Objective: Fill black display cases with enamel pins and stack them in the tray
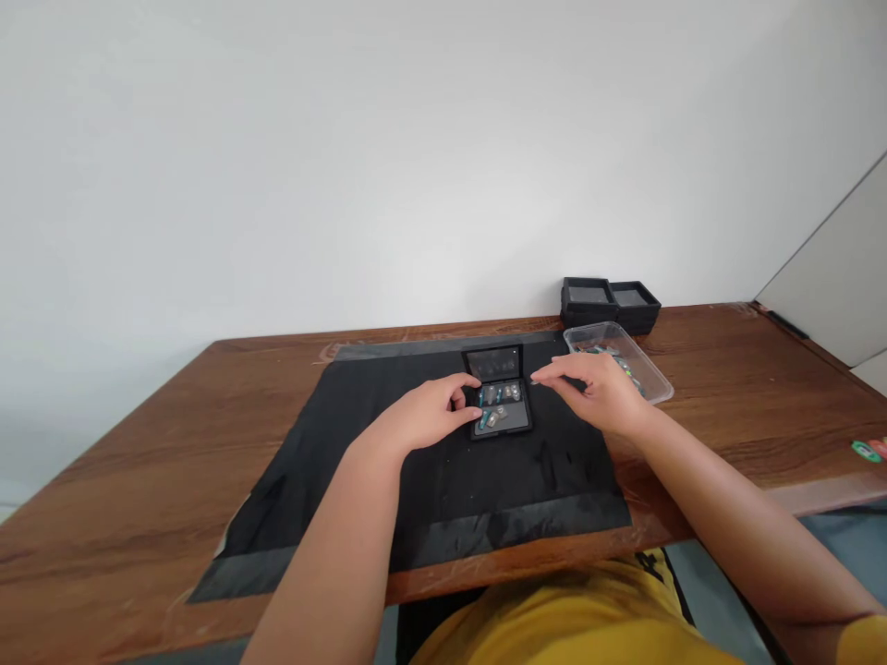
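Note:
A small black case (502,430) stands on a dark mat with its clear-windowed lid (493,364) tilted up at the back. Inside lie two rows of small clear and teal nail-shaped pieces (496,395), the front row only partly filled. My left hand (433,411) is at the case's left side, its index finger and thumb apart and gripping that edge. Just right of the lid, my right hand (600,388) is closed in a pinch, palm down. A tiny shiny piece shows at its fingertips, too small to tell its kind.
Behind my right hand, a clear plastic tub (655,374) holds more small shiny pieces. Stacked black cases (610,307) stand against the wall. The black mat (457,489) covers the middle of the wooden table (721,397). A green-and-red sticker (866,451) lies at the right.

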`<state>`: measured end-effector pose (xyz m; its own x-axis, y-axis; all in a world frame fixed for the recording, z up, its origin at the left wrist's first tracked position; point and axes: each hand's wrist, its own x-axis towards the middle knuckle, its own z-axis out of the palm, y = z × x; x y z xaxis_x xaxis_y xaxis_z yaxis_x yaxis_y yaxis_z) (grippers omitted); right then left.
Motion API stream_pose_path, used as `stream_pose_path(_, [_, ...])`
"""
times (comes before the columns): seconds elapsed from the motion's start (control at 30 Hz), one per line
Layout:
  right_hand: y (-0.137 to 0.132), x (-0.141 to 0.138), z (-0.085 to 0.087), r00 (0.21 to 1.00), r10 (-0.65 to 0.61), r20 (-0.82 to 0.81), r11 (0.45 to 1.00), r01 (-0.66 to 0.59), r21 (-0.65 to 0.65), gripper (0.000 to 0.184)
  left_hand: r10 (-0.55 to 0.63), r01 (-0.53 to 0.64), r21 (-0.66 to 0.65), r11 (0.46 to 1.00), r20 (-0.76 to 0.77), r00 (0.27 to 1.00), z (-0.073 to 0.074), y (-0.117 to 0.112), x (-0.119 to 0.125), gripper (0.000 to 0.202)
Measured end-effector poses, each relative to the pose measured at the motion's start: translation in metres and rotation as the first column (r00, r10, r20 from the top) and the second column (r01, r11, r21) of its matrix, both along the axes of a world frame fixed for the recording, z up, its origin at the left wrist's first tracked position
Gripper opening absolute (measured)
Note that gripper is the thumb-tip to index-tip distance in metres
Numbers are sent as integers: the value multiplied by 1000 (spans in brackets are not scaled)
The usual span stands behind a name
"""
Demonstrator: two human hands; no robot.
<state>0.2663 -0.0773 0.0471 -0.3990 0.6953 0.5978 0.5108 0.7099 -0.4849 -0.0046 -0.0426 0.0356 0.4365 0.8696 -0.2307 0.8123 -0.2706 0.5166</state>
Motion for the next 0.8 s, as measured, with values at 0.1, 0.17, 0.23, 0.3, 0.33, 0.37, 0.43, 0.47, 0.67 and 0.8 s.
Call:
stream_pose_path(0.1, [-2,-4,0,998,-8,-60,996,3,-85,22,4,-4,3,1000,1,1000,0,-1,0,54])
stream_pose_path(0.17, [-4,-9,-1,984,-29,-175,985,-1,-174,18,1,-1,15,1000,11,1000,1,-1,1,53])
stream_pose_path(0.23, [-7,-16,-2,937,-55,-344,958,-48,-283,12,-7,6,25,1000,21,1000,1,-2,1,53])
stream_pose_path(0.3, [-11,-23,-4,866,-75,-495,916,-137,-378,13,-11,10,33,999,27,1000,1,-2,1,53])
stream_pose_path(0.33, [-14,-26,-5,836,-79,-542,892,-184,-413,16,-9,8,37,999,28,1000,1,-2,1,52])
stream_pose_path(0.37, [-16,-29,-6,816,-80,-572,869,-224,-441,19,-7,6,39,999,28,1000,1,-2,1,52])
stream_pose_path(0.43, [-19,-34,-9,799,-80,-596,829,-279,-485,24,-2,2,34,999,26,1000,2,-3,1,52])
stream_pose_path(0.47, [-21,-36,-10,795,-81,-601,812,-296,-502,26,-2,2,29,1000,24,1000,2,-3,1,53])
stream_pose_path(0.67, [-20,-43,-18,790,-173,-588,739,-291,-608,34,-7,7,47,999,9,1000,2,-3,1,51])
stream_pose_path(0.8, [-16,-40,-17,742,-244,-625,672,-335,-660,43,1,-2,70,998,22,1000,5,-3,1,40])
